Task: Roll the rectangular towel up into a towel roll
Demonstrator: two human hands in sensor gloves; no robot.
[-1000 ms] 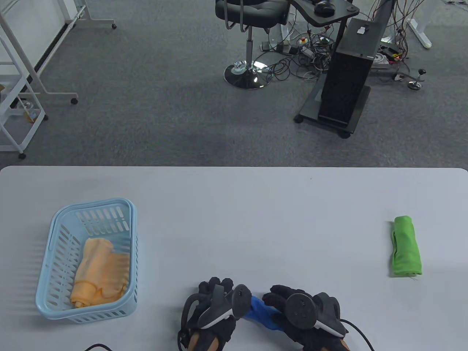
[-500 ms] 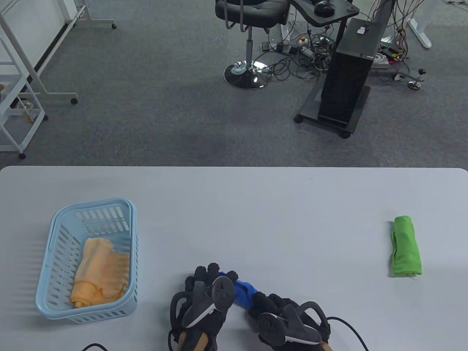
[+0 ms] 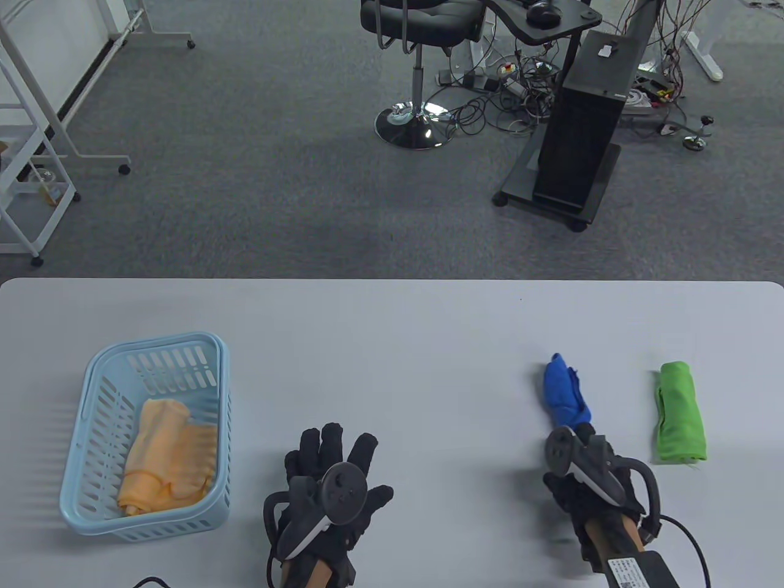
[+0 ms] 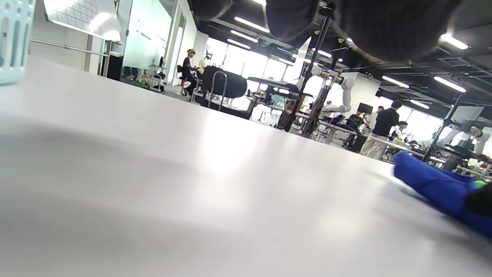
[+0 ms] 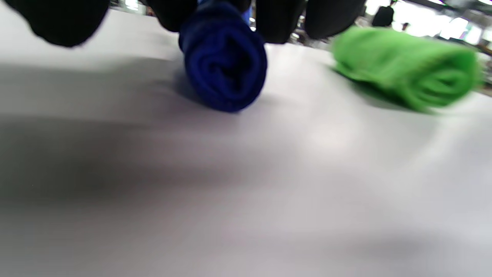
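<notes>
A blue towel roll (image 3: 565, 392) lies on the white table (image 3: 392, 343), just left of a green towel roll (image 3: 680, 413). My right hand (image 3: 582, 433) grips the blue roll's near end. In the right wrist view its fingers (image 5: 280, 19) curl over the blue roll (image 5: 225, 65), which touches the table, and the green roll (image 5: 403, 69) lies to its right. My left hand (image 3: 334, 453) rests near the front edge with fingers spread and holds nothing. The left wrist view shows the blue roll (image 4: 434, 188) far off at the right.
A light blue basket (image 3: 92, 380) with an orange towel (image 3: 168, 453) in it stands at the left of the table; its corner (image 4: 11, 38) shows in the left wrist view. Beyond the table's far edge are carpet, a chair and a black stand.
The right hand has carried the blue roll from the front centre to the right, beside the green roll. The left hand let go of it, shifted left and spread its fingers.
</notes>
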